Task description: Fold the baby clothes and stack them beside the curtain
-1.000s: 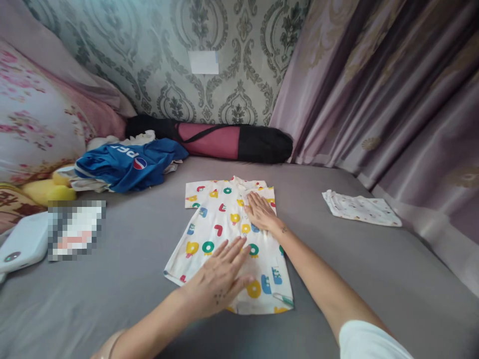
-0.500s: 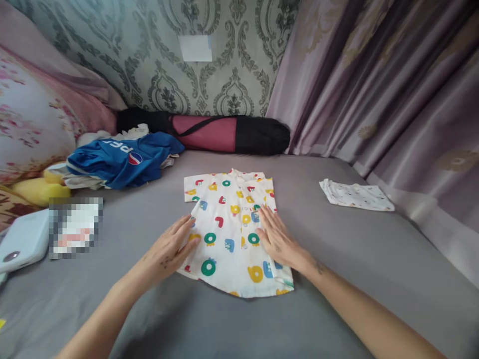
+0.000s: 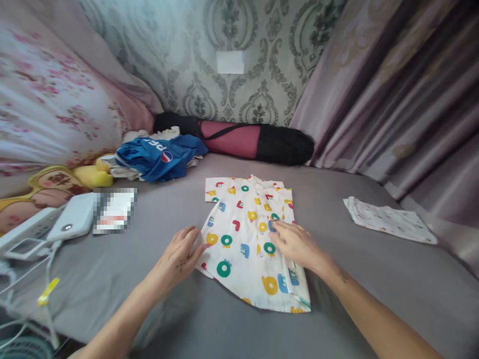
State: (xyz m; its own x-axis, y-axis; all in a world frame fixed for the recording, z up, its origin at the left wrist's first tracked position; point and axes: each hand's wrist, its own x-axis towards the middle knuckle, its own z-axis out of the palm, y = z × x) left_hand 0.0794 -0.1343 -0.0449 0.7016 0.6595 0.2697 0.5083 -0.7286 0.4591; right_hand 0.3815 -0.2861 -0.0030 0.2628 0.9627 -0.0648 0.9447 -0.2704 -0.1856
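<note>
A white short-sleeved shirt [image 3: 239, 239] with colourful letter-like prints lies flat on the grey sheet, its collar away from me. The left sleeve sticks out, while the right side appears folded inward. My left hand [image 3: 181, 254] is at the shirt's left edge, fingers slightly bent and thumb apart on the cloth. Over on the right side, my right hand [image 3: 299, 244] rests on the folded part with its fingers stretched out. Neither hand is seen gripping the fabric.
A folded white patterned cloth [image 3: 391, 219] lies right. Behind are a blue garment heap [image 3: 160, 157] and a long black-and-maroon bag [image 3: 235, 139]. At left are a white power bank [image 3: 73, 217], a blurred-out item [image 3: 115, 210], a power strip [image 3: 32, 232] and cables [image 3: 48, 299].
The view has swung left, so the scene sits further right and the power strip and cables show. Both hands stay at the shirt's sides; the right fingers look slightly more bent.
</note>
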